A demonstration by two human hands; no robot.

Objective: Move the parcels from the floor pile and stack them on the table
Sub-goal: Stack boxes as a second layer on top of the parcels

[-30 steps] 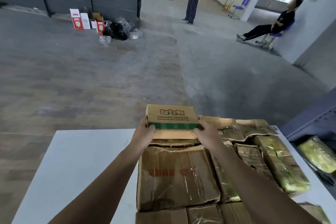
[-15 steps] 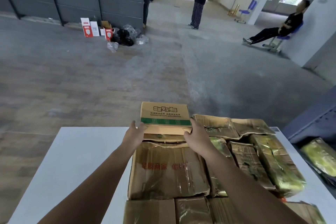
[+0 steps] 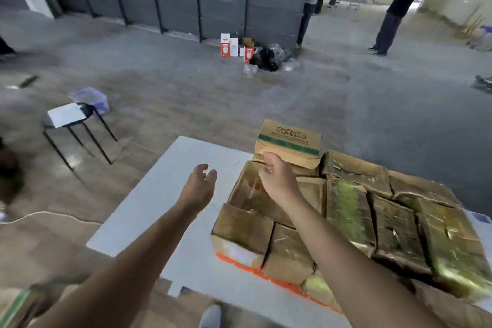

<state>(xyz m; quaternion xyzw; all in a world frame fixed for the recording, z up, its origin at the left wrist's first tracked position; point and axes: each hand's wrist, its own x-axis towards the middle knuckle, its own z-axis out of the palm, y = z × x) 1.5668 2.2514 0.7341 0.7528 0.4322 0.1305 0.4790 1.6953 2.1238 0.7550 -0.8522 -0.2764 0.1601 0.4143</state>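
Stacking looks well along on the white rectangular worktop [image 3: 159, 194]
Taped brown cardboard parcels [image 3: 372, 221] fill its right side, with the green-striped cardboard box [image 3: 288, 141] topmost at the far edge. The left hand [image 3: 201, 184] is relaxed and empty; the right hand [image 3: 277, 178] is at the box, grip unclear. The floor pile is unseen.

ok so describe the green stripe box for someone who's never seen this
Find the white table with the block of tape-wrapped brown parcels. At the block's far left corner one cardboard box sits above the rest. It alone has a green stripe and dark print, with no shiny wrap.
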